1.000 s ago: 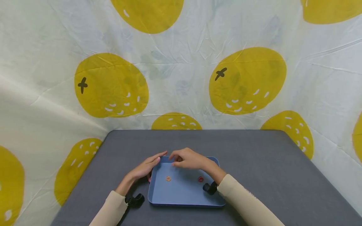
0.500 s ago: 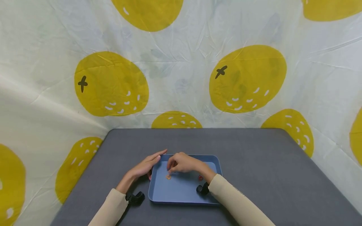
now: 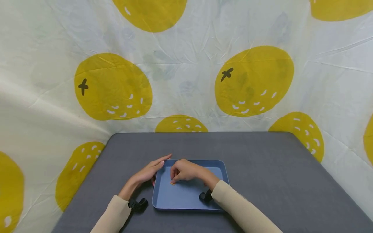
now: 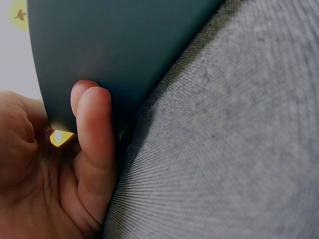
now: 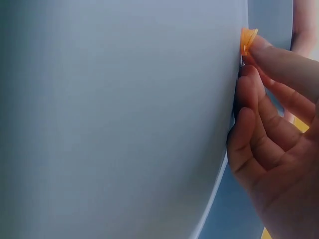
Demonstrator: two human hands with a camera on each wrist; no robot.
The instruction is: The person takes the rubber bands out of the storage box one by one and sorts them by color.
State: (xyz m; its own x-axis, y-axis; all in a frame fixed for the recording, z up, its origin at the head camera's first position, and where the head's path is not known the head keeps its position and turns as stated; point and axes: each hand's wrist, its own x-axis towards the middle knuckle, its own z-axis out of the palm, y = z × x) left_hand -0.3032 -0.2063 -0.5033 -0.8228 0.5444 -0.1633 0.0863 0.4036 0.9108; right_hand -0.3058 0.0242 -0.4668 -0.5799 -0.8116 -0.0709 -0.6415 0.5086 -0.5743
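Two hands share one blue tray (image 3: 178,200), apart from each other. The right hand (image 3: 186,171) bends down over its floor, thumb and finger seemingly pinched on a small orange piece (image 5: 247,41); whether that is lifted at all I can't tell from here. The left hand (image 3: 148,171) grips the tray at its 10 o'clock corner, index finger stretched along the rim, and my left wrist view gives me two fingertips (image 4: 94,112) against the outer wall. The relation I'd judge by is this: the orange piece lies between 7 and 8 o'clock from the middle of the right hand, right at the thumb tip, and near 4 o'clock from the left, so the right is plainly nearer and touching. Its long axis I can't read; it is too small and partly covered. Within the tray it sits toward 9 o'clock. Farther out I have grey tabletop (image 3: 268,174) all round, then a fruit-printed cloth (image 3: 186,90) at 12 o'clock.
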